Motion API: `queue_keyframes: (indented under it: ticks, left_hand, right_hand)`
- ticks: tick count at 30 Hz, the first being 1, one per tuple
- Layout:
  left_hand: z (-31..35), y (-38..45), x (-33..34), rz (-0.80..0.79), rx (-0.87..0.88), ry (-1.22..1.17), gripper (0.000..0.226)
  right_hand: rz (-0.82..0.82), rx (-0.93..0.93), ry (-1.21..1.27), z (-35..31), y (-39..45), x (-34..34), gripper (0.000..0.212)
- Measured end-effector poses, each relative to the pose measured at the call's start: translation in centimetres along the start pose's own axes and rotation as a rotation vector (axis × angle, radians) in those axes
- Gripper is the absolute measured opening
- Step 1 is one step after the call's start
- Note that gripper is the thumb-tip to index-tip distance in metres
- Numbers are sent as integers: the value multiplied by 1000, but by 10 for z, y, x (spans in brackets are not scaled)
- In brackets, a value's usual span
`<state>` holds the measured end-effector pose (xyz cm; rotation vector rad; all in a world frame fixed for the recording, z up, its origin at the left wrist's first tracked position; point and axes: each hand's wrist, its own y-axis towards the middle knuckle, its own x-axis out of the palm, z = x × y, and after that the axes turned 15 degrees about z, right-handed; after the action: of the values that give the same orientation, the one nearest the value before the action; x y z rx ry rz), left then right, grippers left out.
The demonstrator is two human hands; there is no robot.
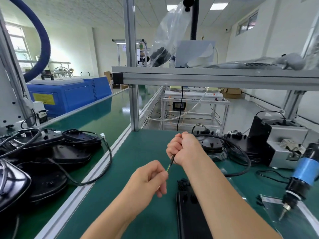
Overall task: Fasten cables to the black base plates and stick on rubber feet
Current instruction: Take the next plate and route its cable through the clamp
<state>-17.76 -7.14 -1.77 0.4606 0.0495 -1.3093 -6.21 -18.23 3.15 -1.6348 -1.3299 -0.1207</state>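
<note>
My right hand (181, 147) is a fist above the green bench, gripping a black cable (241, 152) that loops off to the right toward a black base plate (211, 144). From the fist's underside a short stretch of cable with a yellow-green wire end (169, 165) runs down to my left hand (150, 178), which pinches that end between thumb and fingers. A flat black tray (188, 209) with small black parts lies under my right forearm.
A pile of black base plates (51, 152) with cables sits on the conveyor at left. An electric screwdriver (298, 180) hangs at right above a clear bag (276, 202). A grey fixture (284, 149) stands at the right rear. An aluminium post (133, 107) rises behind the bench.
</note>
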Motion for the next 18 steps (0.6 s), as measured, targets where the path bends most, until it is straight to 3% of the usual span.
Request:
queue_keyframes:
  ticks: [8,10,12,15,18]
  left_hand:
    - [0,-14,-23,-196,-99,-287,15]
    - [-6,-17,-35,-268,-83,-245,16]
    - [-16,-15,-45,-304,-23,-43,17]
    - [-30,-4,-36,-152,25,282,16]
    - [-28,6,-4,11,-13,158,24]
  right_hand:
    - [21,-3,137,-21,-3,-4,39]
    - [27,-33,172,-29,-1,-9,39]
    - [24,-110,174,-30,-1,-12,44]
    - [16,-285,101,-16,-3,-9,47]
    - [-29,-394,-23,10,-5,-2,46]
